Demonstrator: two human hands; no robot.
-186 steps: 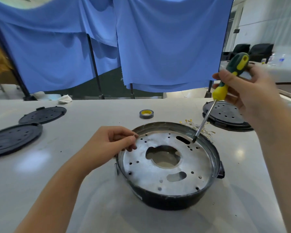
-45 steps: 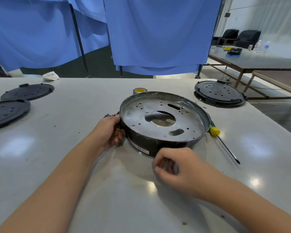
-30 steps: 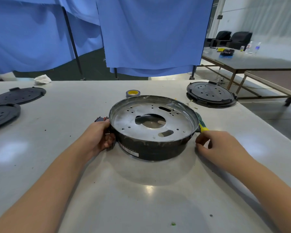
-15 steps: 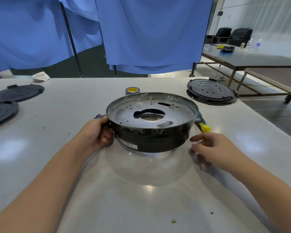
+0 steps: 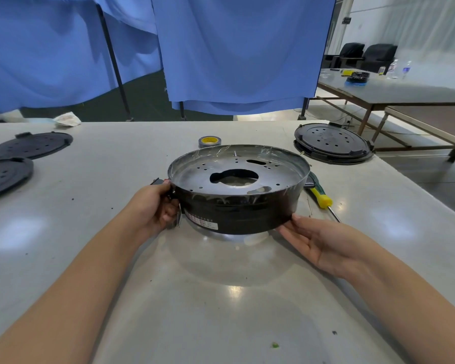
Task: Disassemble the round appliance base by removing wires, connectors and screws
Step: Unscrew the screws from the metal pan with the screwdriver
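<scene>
At frame centre the round appliance base [image 5: 238, 195] sits raised off the table [image 5: 90, 253]. The left hand [image 5: 153, 208] grips its side lug; the right hand [image 5: 323, 245], fingers straight, cradles the lower edge. Lift level, supporting both sides evenly.

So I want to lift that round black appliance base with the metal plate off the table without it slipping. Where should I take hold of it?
Probably by the black side wall of the round black appliance base, from two opposite sides. The left hand already grips the side by the small lug; the right hand lies flat at the lower right edge. The wall is tall and vertical, while the thin metal rim looks sharp.
</scene>
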